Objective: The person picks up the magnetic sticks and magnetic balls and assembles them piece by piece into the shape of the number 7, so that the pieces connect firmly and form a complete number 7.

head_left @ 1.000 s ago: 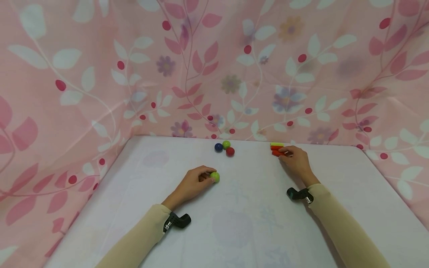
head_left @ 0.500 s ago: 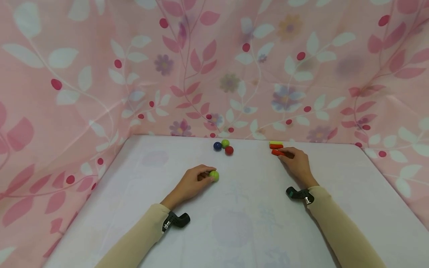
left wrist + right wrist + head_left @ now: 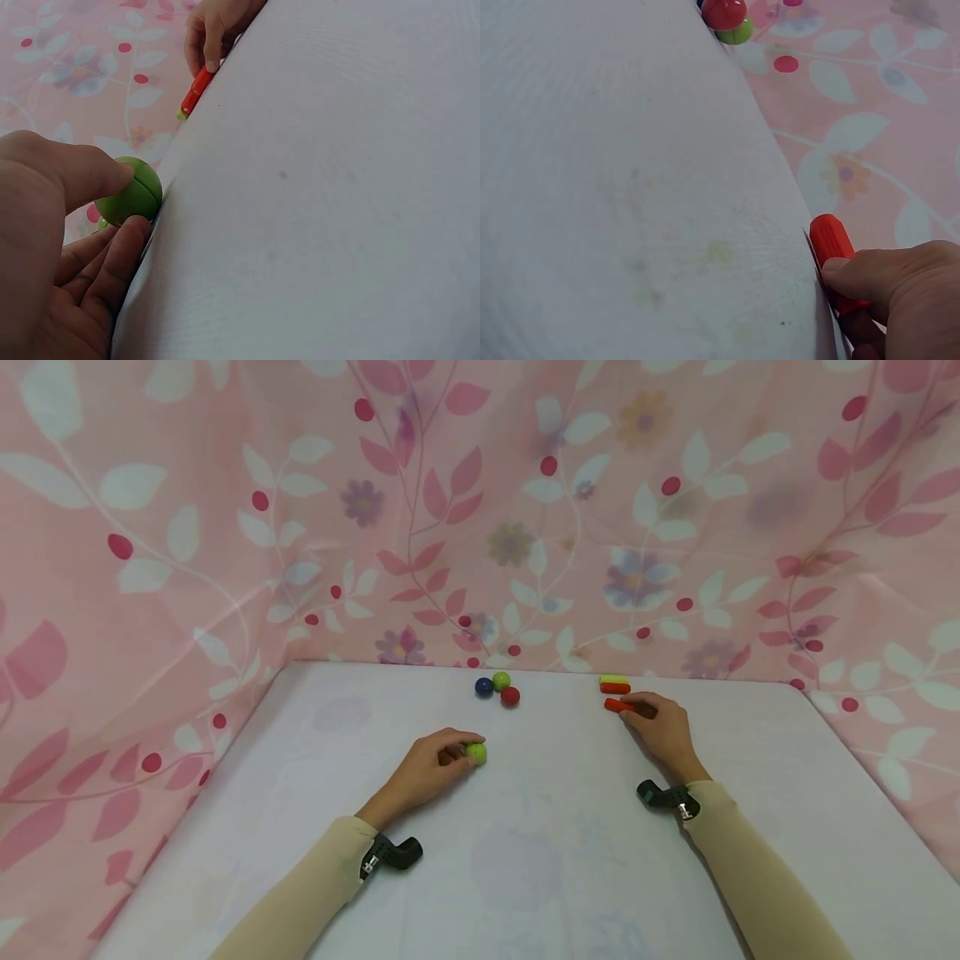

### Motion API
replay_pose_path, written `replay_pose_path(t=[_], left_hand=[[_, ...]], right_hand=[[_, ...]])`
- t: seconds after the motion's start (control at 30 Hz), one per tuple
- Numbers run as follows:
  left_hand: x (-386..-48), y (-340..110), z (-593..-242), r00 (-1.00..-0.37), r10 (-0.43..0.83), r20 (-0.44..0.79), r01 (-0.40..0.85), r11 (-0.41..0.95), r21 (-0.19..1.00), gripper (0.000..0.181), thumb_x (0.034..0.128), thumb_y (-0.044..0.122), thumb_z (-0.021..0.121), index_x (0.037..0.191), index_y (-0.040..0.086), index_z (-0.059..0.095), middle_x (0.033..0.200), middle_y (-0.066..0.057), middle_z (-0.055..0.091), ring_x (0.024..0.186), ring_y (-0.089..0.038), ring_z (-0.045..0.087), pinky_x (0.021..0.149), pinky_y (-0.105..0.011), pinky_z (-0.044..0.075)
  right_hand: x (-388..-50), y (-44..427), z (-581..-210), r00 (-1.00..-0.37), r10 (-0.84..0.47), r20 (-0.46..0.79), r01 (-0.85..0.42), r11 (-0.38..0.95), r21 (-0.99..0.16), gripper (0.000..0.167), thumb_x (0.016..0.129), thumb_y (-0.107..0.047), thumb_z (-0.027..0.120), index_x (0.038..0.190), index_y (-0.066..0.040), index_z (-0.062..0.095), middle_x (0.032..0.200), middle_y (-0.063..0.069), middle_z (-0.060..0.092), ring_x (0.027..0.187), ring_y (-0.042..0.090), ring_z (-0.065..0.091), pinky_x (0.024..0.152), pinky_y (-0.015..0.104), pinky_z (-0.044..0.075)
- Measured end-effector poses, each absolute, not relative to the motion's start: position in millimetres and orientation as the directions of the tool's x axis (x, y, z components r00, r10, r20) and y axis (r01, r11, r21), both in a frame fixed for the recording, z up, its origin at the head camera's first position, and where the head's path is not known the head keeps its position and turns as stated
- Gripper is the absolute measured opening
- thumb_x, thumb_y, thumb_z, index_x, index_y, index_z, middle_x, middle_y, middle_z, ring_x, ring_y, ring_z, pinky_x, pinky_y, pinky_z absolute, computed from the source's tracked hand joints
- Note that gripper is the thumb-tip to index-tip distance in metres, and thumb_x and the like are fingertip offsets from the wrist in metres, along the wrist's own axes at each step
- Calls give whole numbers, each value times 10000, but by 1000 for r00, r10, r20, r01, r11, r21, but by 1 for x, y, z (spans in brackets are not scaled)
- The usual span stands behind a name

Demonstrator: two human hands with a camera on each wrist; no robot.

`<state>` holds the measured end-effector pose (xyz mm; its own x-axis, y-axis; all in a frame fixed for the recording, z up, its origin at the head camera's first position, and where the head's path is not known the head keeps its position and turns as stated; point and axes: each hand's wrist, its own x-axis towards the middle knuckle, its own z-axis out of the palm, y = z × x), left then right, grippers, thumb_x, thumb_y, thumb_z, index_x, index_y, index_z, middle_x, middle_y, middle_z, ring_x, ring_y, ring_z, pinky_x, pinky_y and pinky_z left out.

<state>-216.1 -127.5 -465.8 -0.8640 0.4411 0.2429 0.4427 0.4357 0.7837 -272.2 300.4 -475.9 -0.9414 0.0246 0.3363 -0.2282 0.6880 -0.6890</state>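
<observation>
Head view: a green ball (image 3: pixel 478 755) is pinched by the grip of the left hand (image 3: pixel 431 768), mid-way across the desk (image 3: pixel 517 868). A red stick (image 3: pixel 615 704) is pinched by the right hand (image 3: pixel 663 731), beside a second red stick (image 3: pixel 615 688). Farther left, a blue ball (image 3: pixel 484 687) and a red ball (image 3: pixel 510 697) are clustered.

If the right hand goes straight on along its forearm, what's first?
Likely the other red stick, just beyond the held red stick; height is unclear, so the right hand might pass above it.

Held green ball (image 3: pixel 136 198) smooth; red ball (image 3: pixel 724 13) glossy; held red stick (image 3: pixel 831 238) plastic-looking; backdrop (image 3: pixel 480 535) matt cloth.
</observation>
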Motion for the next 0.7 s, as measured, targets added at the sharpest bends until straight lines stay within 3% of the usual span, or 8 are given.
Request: replay_pose_path(t=[0.7], left_hand=[[-216,-127,-466,-871,429,239,427,422,800,357,980,147,738,1337,149,710,1091,62,700,903,-132,647,794,-331,537]], right_hand=[[-267,298,-475,-955,69,288,-175,653,-737,310,976,-206,767,1254,-73,736,1196,153,699,1086,314,604,978,509,466]])
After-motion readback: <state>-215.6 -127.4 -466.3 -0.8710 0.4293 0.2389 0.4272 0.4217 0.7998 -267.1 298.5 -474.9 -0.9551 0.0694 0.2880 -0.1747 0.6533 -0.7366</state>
